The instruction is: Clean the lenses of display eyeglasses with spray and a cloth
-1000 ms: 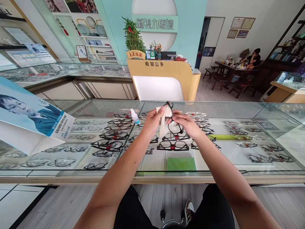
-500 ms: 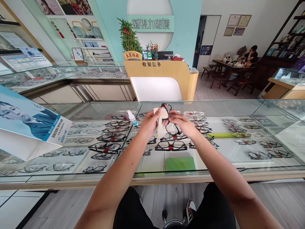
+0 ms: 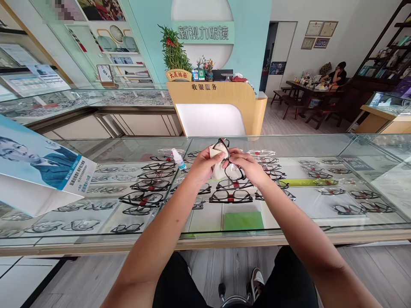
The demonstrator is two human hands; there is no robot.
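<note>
Above the glass counter, my right hand (image 3: 243,164) grips a pair of dark-framed eyeglasses (image 3: 234,172) near the middle of the frame. A cream cleaning cloth (image 3: 219,170) is pinched in my left hand (image 3: 204,164), with its upper part against the far lens. The glasses are tilted, one lens up and away, the other hanging lower and nearer me. Some fingertips are hidden behind the cloth and frame. Left of my hands, a small white spray bottle (image 3: 178,158) with a blue label stands on the glass.
Rows of eyeglasses (image 3: 230,196) and a green box (image 3: 243,221) lie inside the glass display counter (image 3: 302,233). A large folded advertising card (image 3: 41,167) stands at left. Farther off are a cashier desk (image 3: 221,96) and a person (image 3: 338,75) seated at a table.
The cloth has shifted up and folded over the upper lens, and its hanging lower end has gathered up. My hands and the glasses have moved only slightly.
</note>
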